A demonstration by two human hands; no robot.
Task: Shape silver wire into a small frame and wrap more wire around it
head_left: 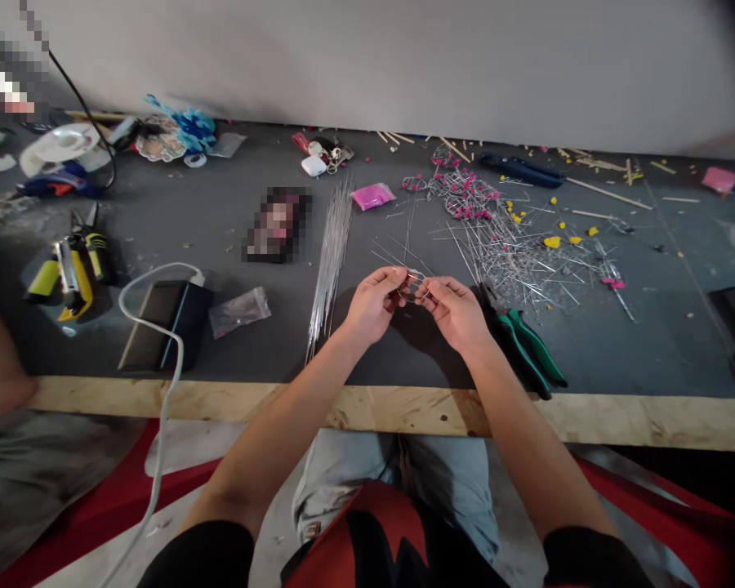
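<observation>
We see thin, shiny metal wire (pixel 413 286) between our hands, a matt dark-grey bench (pixel 618 343) edged in rough pale wood, and pliers (pixel 527 343) with glossy green plastic handles.

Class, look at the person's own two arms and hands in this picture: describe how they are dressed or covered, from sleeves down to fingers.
Both arms are bare from the upper arm down. Short black sleeves end above the elbows. The left hand and right hand are bare: no gloves. No rings, watch or bracelets show on either wrist. No markings can be made out.
</observation>
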